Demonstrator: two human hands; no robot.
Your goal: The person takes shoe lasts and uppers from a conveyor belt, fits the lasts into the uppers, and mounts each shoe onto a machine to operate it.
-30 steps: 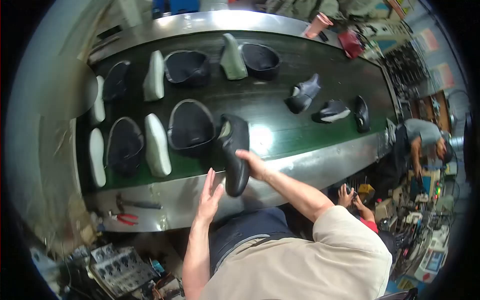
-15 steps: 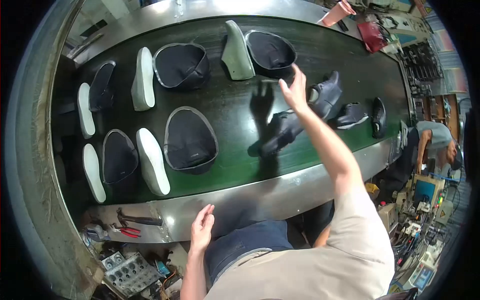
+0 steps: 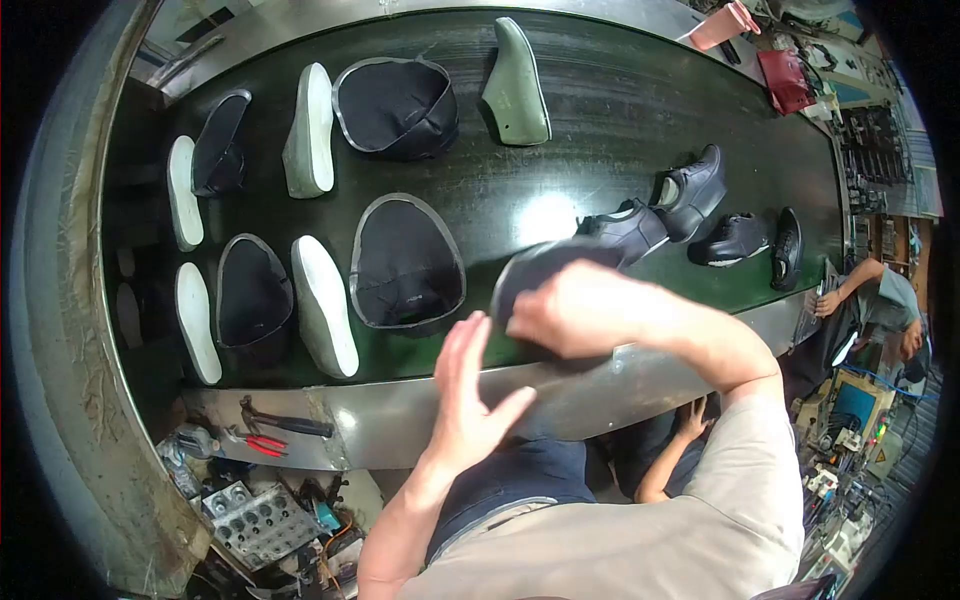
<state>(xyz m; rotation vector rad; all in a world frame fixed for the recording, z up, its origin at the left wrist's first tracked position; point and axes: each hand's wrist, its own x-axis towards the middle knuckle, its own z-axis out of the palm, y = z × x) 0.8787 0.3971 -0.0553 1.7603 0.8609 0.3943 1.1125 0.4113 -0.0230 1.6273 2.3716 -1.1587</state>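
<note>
My right hand [image 3: 575, 312] is closed around a black shoe upper [image 3: 545, 268], blurred by motion, above the front edge of the green conveyor belt [image 3: 610, 90]. Open, with fingers apart, my left hand [image 3: 470, 405] is just left of it. Further left on the belt lies another black shoe upper [image 3: 407, 262], beside an upright pale wedge sole [image 3: 325, 305]. At the back stands a lone greenish wedge sole [image 3: 517, 90]. Behind the held upper are black wedge shoes [image 3: 628, 228].
More uppers and white soles [image 3: 197, 320] stand at the left of the belt. A hammer [image 3: 288, 420] and red-handled pliers [image 3: 262, 443] lie on the metal ledge [image 3: 400, 420]. A co-worker [image 3: 885, 300] is at the far right; another person's arm [image 3: 675, 450] shows beside me.
My right hand has taken the upper from beside the greenish sole and brought it toward me. My left hand has risen toward it. The view has shifted slightly.
</note>
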